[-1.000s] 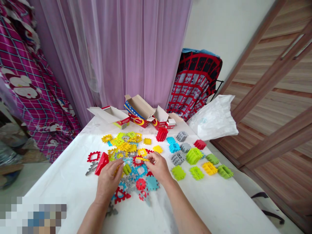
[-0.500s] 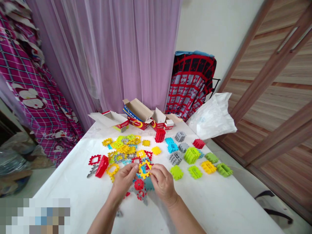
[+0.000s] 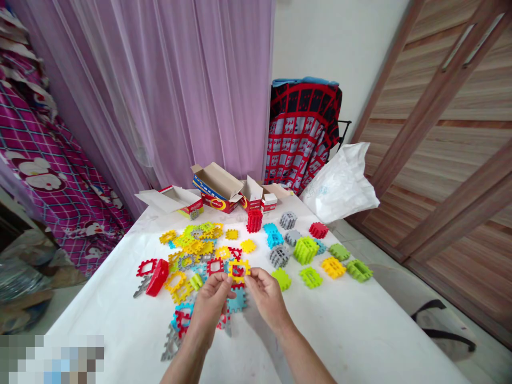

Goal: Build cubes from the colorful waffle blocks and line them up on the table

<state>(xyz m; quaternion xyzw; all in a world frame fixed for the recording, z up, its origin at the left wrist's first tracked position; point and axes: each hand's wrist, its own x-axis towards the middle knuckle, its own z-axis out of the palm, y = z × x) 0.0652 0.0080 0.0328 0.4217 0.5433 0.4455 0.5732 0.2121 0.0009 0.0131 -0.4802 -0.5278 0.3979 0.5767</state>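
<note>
Head view: one yellow frame piece (image 3: 239, 270) is pinched between left hand (image 3: 212, 304) and right hand (image 3: 267, 293); many loose pieces (image 3: 192, 248) remain unjoined on the surface (image 3: 360, 330).

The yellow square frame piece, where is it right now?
In the head view the yellow square frame piece is held up between the left hand and right hand, above the blue piece on the table.

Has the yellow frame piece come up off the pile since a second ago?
Yes. The yellow frame piece lay low among the loose pieces; now the left hand and right hand pinch it above the table, nearer the person.
</note>
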